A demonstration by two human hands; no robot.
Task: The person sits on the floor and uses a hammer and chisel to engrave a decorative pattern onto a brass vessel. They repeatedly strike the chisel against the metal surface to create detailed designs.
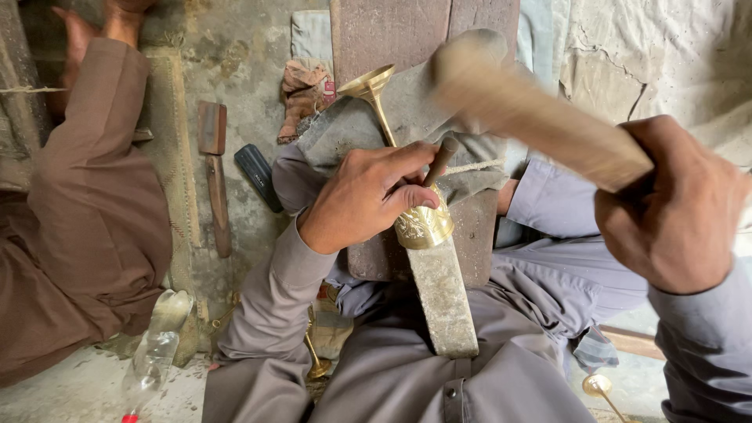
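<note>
Brass goblet (419, 223) is lying at frame centre on a metal bar (442, 298), partly engraved, while your left hand (364, 196) is pinching a punch (440, 160) against it and your right hand (677, 207) is gripping a blurred wooden mallet (533, 106).

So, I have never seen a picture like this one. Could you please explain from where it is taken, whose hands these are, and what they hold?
There is one picture, from a camera worn on a person's head, looking down at that person's own two bare hands; there is no machine. The person sits on the ground in grey clothes. The left hand steadies a brass goblet lying on a long metal bar and holds a small punch against its patterned cup. The right hand grips a wooden mallet, blurred by motion. On the floor lie a dark flat tool, a clear plastic bottle and another brass piece. The brown sleeve at left belongs to another person.
</note>
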